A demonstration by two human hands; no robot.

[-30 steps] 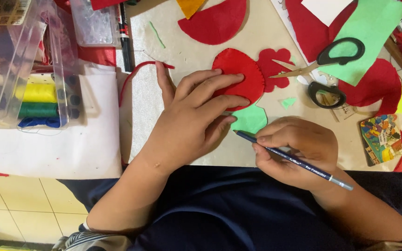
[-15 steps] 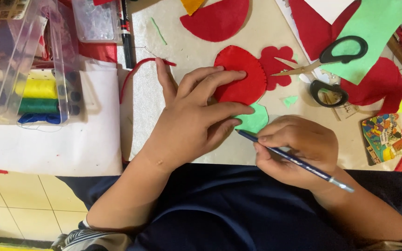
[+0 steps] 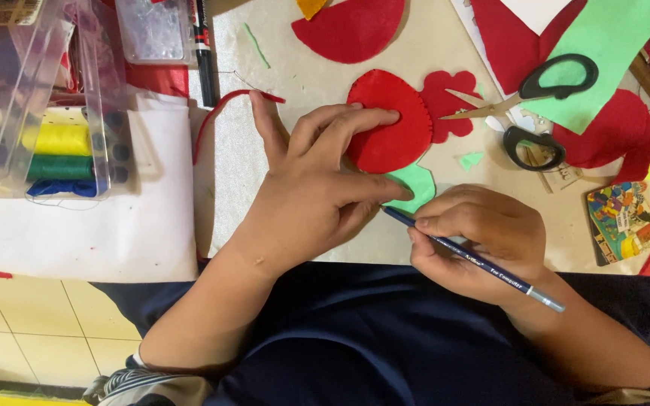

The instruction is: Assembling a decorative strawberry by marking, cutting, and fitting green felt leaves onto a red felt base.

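Seen from above, a person's left hand (image 3: 317, 188) lies flat and spread at the centre of the frame, fingers pressing down a round red felt piece with stitched edge (image 3: 385, 124) and the small pale green felt scrap (image 3: 417, 186) tucked just below it. The right hand (image 3: 483, 240), lower right of centre, is closed around a dark blue pencil (image 3: 468, 259), its tip touching the green scrap's lower edge beside the left fingertips. The likely slip is the soft green felt creeping or puckering under the tip if the flat hand eases off, which would send the line crooked; the point also sits close to the left fingers and could jab them. The green scrap is mostly hidden, showing a curved edge, thin and limp. At upper right lie black-handled scissors (image 3: 536, 90) on a light green felt sheet (image 3: 603, 53); at left, a clear plastic box of thread spools (image 3: 47, 143).
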